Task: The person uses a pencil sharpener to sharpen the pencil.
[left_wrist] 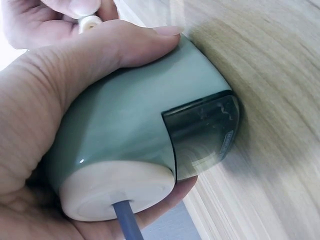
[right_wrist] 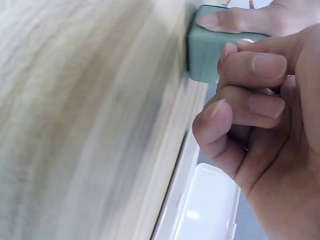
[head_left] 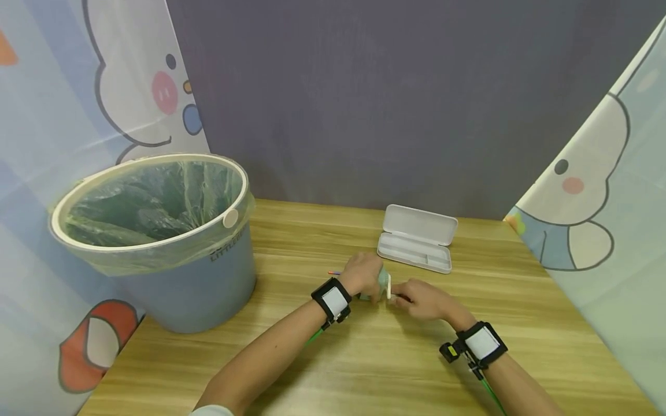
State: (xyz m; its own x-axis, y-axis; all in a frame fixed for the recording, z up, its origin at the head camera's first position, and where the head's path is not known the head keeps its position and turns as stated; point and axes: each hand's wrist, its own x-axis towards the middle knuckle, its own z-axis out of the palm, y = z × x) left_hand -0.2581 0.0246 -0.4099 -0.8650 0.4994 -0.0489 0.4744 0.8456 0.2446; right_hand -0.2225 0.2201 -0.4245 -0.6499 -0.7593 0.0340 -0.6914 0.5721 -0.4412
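My left hand (head_left: 364,274) grips a green crank pencil sharpener (left_wrist: 125,120) on the table, its thumb lying along the body. A dark see-through shavings drawer (left_wrist: 207,132) shows on one side. From the round cream face (left_wrist: 95,192) sticks a bluish pencil (left_wrist: 128,222), whose reddish end reaches out left of the hand in the head view. At the sharpener's other end is a cream crank (head_left: 388,286). My right hand (head_left: 424,299) pinches the crank's small knob (left_wrist: 90,23), the other fingers curled. Inside the sharpener the pencil's tip is hidden.
An open white pencil case (head_left: 413,254) with compartments lies behind the hands, its lid against the grey back wall (head_left: 390,104). At the left stands a large blue bucket (head_left: 192,294) lined with a plastic bag. Patterned cloths (head_left: 614,231) hang on both sides.
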